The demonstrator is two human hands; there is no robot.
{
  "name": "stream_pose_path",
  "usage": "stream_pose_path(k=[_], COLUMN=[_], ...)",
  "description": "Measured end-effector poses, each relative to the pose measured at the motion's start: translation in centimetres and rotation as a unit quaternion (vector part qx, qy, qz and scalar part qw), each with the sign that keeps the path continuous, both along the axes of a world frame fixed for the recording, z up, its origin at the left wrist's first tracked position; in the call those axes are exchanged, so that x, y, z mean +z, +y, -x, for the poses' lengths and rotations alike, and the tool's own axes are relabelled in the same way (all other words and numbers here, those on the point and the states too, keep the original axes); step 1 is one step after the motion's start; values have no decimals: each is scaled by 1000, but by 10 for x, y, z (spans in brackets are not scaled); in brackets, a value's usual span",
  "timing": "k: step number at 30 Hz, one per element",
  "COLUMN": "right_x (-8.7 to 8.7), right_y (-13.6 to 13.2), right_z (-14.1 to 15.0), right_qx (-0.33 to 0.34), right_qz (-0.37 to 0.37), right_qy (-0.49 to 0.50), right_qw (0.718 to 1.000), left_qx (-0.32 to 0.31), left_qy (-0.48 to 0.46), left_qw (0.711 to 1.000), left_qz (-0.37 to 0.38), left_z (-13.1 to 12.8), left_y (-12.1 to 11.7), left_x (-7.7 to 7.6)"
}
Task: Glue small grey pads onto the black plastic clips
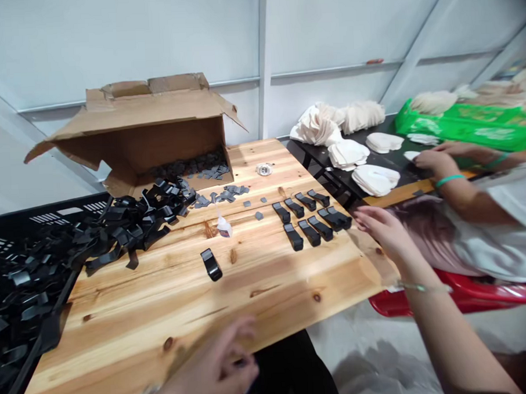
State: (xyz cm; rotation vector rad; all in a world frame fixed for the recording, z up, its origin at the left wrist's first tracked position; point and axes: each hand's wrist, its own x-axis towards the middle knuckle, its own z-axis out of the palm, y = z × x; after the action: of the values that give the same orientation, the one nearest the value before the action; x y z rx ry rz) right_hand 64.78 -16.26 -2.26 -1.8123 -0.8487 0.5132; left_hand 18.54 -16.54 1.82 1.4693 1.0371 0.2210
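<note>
A bare pine-plank counter [172, 317] carries the whole arrangement, its knots and pale grain in plain view. Beside the counter's left edge stands a black slotted plastic crate [37, 221], filled with loose black clips. At the counter's far end, a brown open cardboard box [142, 132] lies tipped on its side, with small grey square pieces [225, 194] scattered out from its mouth. A tangled heap of flat black clips [133, 223] spreads along the counter's left side, far outnumbering the two tidy rows of black clips [307, 218], about nine side by side, near the counter's right edge. One lone black clip [211, 264] lies mid-counter, with open wood around it and across the counter's near half. The right hand [384, 232], fingers open and spread, is at the counter's right edge just beside the rows. The left hand [213, 362] is at the counter's near edge, fingers curled and blurred; whether they grip anything cannot be told. Beyond the counter's right edge, a co-worker's hand [436, 160] rests on a black table [313, 154] among white fabric pieces [375, 179].
</note>
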Motion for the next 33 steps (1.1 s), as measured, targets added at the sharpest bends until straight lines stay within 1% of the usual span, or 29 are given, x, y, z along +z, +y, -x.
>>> stream_pose_path(k=[1, 2, 3, 4, 5, 6, 8, 10, 11, 14, 19, 23, 27, 30, 33], right_x=[-1, -1, 0, 0, 1, 1, 1, -1, -2, -6, -9, -9, -11, -13, -13], right_y=[17, 35, 51, 66, 78, 87, 99, 103, 104, 105, 110, 112, 113, 114, 113], right_z=[-7, -10, -12, -11, -10, -7, -2, 1, 3, 8, 28, 45, 52, 55, 57], right_qx=[5, 14, 23, 32, 39, 44, 52, 55, 57, 73, 127, 167, 186, 189, 196], right_qz=[19, 40, 61, 79, 93, 107, 131, 159, 174, 212, 229, 207, 173, 149, 126], right_qy=[-15, -33, -52, -73, -93, -112, -142, -161, -166, -170, -150, -130, -110, -89, -63], right_qw=[1000, 999, 997, 994, 990, 987, 980, 973, 969, 960, 953, 955, 961, 967, 970], left_qx=[-44, -69, -83, -96, -105, -112, -117, -137, -141, -149, -145, -148, -160, -155, -142], left_qy=[-1, -2, 4, 17, 35, 59, 100, 124, 126, 127, 128, 131, 125, 121, 115], left_qw=[998, 993, 982, 963, 942, 925, 895, 878, 876, 871, 861, 854, 841, 838, 838], left_qz=[-40, -97, -169, -250, -316, -358, -419, -442, -444, -451, -470, -482, -501, -510, -515], left_z=[-24, -51, -79, -107, -134, -159, -198, -224, -233, -247, -261, -266, -265, -263, -261], left_y=[9, 19, 29, 40, 49, 58, 74, 89, 95, 110, 125, 135, 143, 142, 136], left_x=[7, 10, 11, 8, 3, -3, -19, -33, -38, -47, -50, -49, -46, -46, -48])
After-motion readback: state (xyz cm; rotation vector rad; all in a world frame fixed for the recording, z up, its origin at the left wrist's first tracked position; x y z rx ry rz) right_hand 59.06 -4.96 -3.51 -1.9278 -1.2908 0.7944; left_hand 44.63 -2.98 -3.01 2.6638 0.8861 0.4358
